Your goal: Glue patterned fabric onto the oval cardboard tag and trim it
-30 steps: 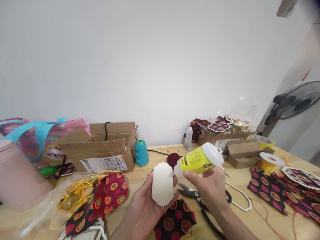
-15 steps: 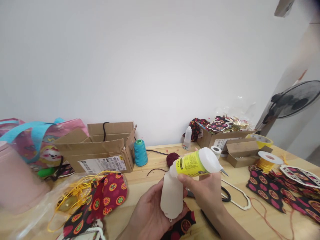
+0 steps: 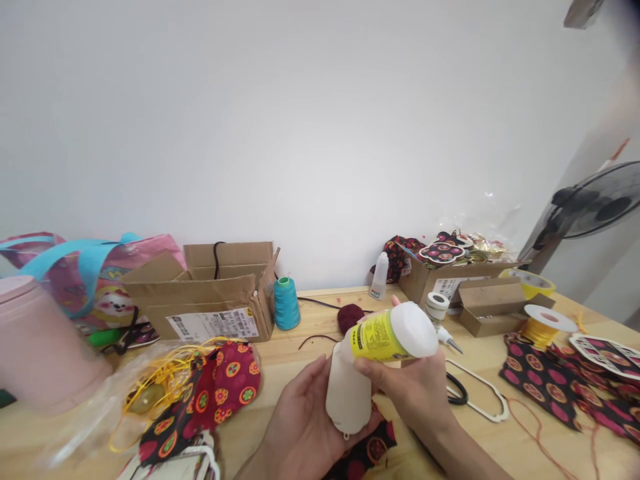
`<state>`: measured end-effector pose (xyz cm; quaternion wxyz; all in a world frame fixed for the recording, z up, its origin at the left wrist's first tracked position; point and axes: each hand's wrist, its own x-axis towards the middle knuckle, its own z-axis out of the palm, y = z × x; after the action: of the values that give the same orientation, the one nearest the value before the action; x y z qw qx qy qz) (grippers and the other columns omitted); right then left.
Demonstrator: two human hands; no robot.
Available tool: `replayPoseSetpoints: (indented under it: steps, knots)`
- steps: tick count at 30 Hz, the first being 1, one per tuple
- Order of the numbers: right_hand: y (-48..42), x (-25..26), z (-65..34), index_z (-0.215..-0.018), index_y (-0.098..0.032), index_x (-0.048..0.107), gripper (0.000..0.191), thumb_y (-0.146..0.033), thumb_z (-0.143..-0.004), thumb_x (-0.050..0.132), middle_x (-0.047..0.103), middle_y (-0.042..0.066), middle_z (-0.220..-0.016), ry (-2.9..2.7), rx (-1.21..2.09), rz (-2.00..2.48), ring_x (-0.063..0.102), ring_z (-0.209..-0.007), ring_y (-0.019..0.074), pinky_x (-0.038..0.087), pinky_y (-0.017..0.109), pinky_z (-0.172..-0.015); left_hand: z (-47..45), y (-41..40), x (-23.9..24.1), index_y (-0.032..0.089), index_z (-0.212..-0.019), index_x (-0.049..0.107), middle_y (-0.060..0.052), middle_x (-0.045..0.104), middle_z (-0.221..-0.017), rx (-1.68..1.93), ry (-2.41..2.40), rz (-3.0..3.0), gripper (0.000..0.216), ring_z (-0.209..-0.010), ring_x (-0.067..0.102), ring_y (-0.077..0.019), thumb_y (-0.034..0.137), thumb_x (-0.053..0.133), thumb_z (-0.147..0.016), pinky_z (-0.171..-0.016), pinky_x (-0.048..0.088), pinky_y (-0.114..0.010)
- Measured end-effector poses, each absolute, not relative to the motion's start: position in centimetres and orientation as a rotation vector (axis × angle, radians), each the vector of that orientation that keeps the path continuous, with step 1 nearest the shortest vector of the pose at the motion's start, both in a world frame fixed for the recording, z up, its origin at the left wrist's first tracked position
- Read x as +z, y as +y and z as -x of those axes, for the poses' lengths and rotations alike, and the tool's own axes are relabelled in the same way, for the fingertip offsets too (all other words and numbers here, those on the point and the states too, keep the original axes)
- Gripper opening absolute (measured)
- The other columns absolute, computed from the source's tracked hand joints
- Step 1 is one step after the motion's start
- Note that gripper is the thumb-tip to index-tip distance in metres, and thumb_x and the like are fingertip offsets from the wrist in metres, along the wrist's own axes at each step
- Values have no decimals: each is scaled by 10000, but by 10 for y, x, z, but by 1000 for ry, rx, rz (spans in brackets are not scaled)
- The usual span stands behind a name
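Note:
A pale, flat shaped piece with a small loop at its lower end (image 3: 349, 397) rests in my left hand (image 3: 305, 417), held by the fingers and palm. My right hand (image 3: 417, 390) grips a glue bottle with a yellow label (image 3: 383, 337), tipped so its white base points up to the right. The bottle's nozzle end is down at the upper part of the pale piece; whether glue is on the surface I cannot tell. Beneath my hands lies dark patterned fabric (image 3: 373, 450). Beside my right hand are a black scissor handle (image 3: 457, 390) and a pale cut-out frame (image 3: 493, 400).
At the back left stand a cardboard box (image 3: 200, 300) and a blue thread cone (image 3: 287, 305). Behind my hands sits a dark red yarn ball (image 3: 349, 318). To the right are a small open box (image 3: 493, 307), a yellow cord spool (image 3: 545, 327) and patterned fabric (image 3: 540, 380). A pink container (image 3: 45, 353) stands left.
The view has shifted slightly, so the table things appear a little further right. The bottle's base has turned more towards me; both hands keep their hold.

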<state>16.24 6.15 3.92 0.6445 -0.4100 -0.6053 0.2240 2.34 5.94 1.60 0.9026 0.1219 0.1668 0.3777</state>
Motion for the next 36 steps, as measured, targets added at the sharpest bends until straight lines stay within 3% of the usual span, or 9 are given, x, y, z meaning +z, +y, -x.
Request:
replayPoseSetpoints:
  steps: [2, 4, 8, 14, 18, 28, 31, 36]
  knots:
    - [62, 38, -163, -922, -182, 629, 414, -316, -545, 734, 672, 80, -890, -1346, 534, 963, 616, -698, 241, 516, 383, -649, -23, 60, 17, 158, -988, 584, -105, 684, -869, 758, 308, -258, 341, -803, 613, -226, 371, 394, -802, -791, 400, -434]
    - [62, 40, -163, -897, -182, 645, 406, -313, -525, 743, 653, 90, -951, -1389, 530, 972, 609, -743, 254, 513, 380, -656, -23, 60, 18, 168, -1010, 576, -115, 675, -909, 738, 276, -278, 379, -826, 609, -229, 411, 371, -804, -807, 386, -431]
    - [62, 45, -163, -766, -192, 660, 245, -273, -546, 731, 689, 49, -778, -1410, 557, 934, 621, -712, 245, 524, 359, -634, -22, 60, 19, 159, -1030, 563, -116, 667, -903, 729, 260, -285, 422, -845, 598, -234, 443, 348, -803, -806, 378, -425]
    - [62, 45, -164, -871, -173, 652, 398, -268, -501, 762, 704, 50, -712, -1379, 645, 956, 635, -608, 237, 535, 336, -553, -24, 59, 18, 165, -1064, 539, -114, 654, -900, 724, 250, -281, 445, -836, 594, -230, 462, 336, -801, -785, 375, -402]
    - [61, 47, -161, -753, -176, 658, 271, -248, -512, 758, 699, 36, -656, -1274, 691, 930, 635, -585, 225, 526, 312, -537, -24, 57, 16, 131, -1108, 501, -130, 647, -910, 750, 261, -293, 484, -869, 583, -255, 465, 338, -798, -809, 361, -418]
    - [69, 41, -167, -772, -180, 634, 227, -242, -572, 724, 715, 42, -741, -1032, 802, 832, 660, -694, 230, 533, 302, -616, -22, 58, 17, 57, -1125, 489, -159, 646, -988, 792, 275, -267, 421, -929, 574, -246, 326, 370, -824, -841, 377, -419]
    - [73, 40, -169, -833, -174, 627, 259, -256, -601, 708, 713, 58, -794, -976, 813, 799, 658, -728, 233, 530, 308, -642, -22, 58, 19, 79, -1135, 488, -162, 625, -1051, 825, 281, -290, 404, -973, 557, -260, 313, 372, -827, -865, 360, -456]
    - [69, 44, -165, -760, -174, 637, 222, -226, -563, 726, 711, 41, -724, -972, 834, 752, 658, -675, 224, 534, 298, -606, -22, 58, 21, 105, -1100, 514, -143, 638, -1039, 848, 310, -295, 350, -999, 546, -283, 283, 389, -826, -862, 366, -477]
